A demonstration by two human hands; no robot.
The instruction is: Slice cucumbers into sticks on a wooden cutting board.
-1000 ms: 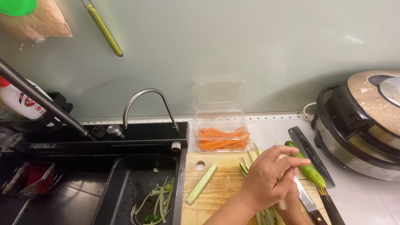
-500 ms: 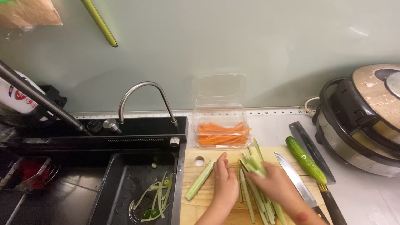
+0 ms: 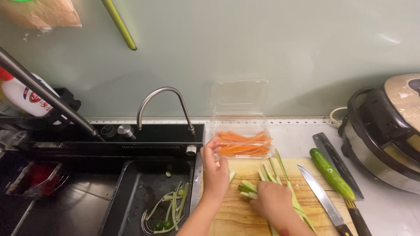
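Note:
My left hand (image 3: 215, 171) lies on the left part of the wooden cutting board (image 3: 236, 218), over a cucumber strip, its fingertips near the clear plastic box of carrot sticks (image 3: 242, 144). My right hand (image 3: 273, 202) rests on the board with its fingers closed on a bunch of pale green cucumber sticks (image 3: 267, 175). More sticks fan out toward the box. A kitchen knife (image 3: 321, 195) lies on the board's right side. A whole cucumber (image 3: 331, 173) lies on the counter beside it.
A black sink (image 3: 148, 192) at left holds green peelings near the drain, under a curved steel tap (image 3: 164, 107). A second knife (image 3: 334, 159) lies right of the cucumber. A cooker (image 3: 387, 135) stands far right. A bottle (image 3: 24, 98) is at left.
My left hand has moved forward over the loose strip toward the carrot box. My right hand has drawn back and closed on the cucumber sticks. The view has shifted slightly.

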